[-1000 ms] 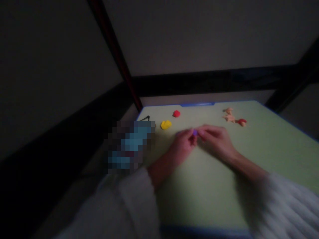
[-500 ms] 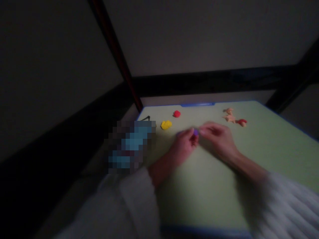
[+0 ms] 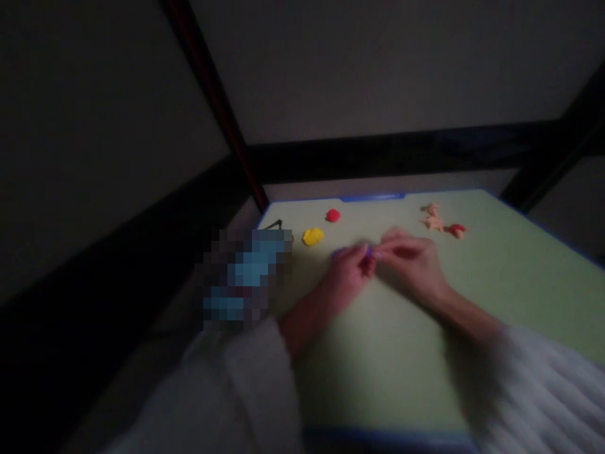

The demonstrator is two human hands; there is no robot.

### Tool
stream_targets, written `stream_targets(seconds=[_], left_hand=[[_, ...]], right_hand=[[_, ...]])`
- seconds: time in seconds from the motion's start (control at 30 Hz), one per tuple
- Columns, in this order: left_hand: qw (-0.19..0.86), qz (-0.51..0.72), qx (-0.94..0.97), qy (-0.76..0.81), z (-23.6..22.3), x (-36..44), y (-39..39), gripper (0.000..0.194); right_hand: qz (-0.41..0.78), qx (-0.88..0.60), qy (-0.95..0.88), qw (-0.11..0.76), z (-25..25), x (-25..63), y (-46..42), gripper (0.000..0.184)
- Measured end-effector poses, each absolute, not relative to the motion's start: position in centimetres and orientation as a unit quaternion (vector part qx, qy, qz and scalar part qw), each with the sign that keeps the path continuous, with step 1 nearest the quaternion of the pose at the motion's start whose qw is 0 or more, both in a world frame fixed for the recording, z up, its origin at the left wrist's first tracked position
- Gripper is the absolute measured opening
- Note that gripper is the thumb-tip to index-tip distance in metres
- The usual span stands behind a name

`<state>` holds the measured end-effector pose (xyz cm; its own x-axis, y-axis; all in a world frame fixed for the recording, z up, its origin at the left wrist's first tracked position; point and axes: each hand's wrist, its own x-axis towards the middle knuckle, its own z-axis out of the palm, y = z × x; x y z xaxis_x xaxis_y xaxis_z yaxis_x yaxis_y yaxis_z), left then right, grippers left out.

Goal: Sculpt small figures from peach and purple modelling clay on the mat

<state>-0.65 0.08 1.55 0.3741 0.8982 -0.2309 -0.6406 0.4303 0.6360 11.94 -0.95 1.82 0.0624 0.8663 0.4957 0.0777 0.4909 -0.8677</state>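
The purple piece [image 3: 370, 251] was partly covered by the left hand [image 3: 347, 275]; the right hand [image 3: 416, 258] was blurred; the sleeves [image 3: 258, 372] were cropped below; a bluish item [image 3: 255, 265] was pixelated.

Purple piece [image 3: 370, 252], pinched in left hand [image 3: 347, 274]; right hand [image 3: 418, 261], blurred, fingertips against it. Yellow lump [image 3: 312, 236], red lump [image 3: 333, 215]: beyond left hand.

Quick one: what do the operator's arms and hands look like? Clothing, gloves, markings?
Left hand and right hand are both bare, no gloves; no watch or cable visible at either wrist. Left sleeve and right sleeve are loose, pale greyish; the right looks ridged. Blur hides finer markings.
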Motion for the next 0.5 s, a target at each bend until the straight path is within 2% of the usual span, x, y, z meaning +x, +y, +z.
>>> stream_targets(seconds=[0.23, 0.5], left_hand=[[0.794, 0.483, 0.229, 0.29, 1.55, -0.66, 0.03, 0.016], [0.797, 0.48, 0.229, 0.287, 1.5, -0.75, 0.1, 0.015]], right_hand=[[0.353, -0.424, -0.585, 0.594, 1.87, 11.76, -0.89, 0.009], [0.375, -0.438, -0.54, 0.613, 1.35, 12.05, -0.46, 0.013]])
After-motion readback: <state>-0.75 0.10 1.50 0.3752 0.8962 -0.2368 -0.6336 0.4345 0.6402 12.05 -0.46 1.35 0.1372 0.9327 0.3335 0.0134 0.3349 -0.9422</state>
